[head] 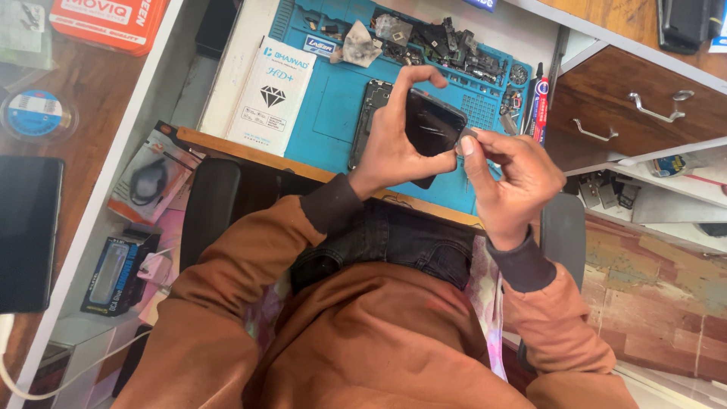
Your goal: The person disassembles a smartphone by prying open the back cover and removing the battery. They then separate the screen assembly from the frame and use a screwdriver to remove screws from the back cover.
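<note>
Left hand (397,148) wrapped around a black, glossy, flat rectangular phone (432,129), tilted up above the blue rubber repair mat (333,106), probably to steady it. Right hand (507,178) pinched on the phone's right edge, seemingly gripping a small grey piece. Behind the phone on the mat, a heap of dark loose parts (447,45). Left of the mat, a white flat box (269,95) on the white surface (227,76). Right of the mat, brown wooden drawers (628,113).

White workbench (227,68) topped with a blue mat (333,98). Brown wooden drawers (628,106) with metal handles at right. Worn reddish brick floor (651,295) below, in daylight.
</note>
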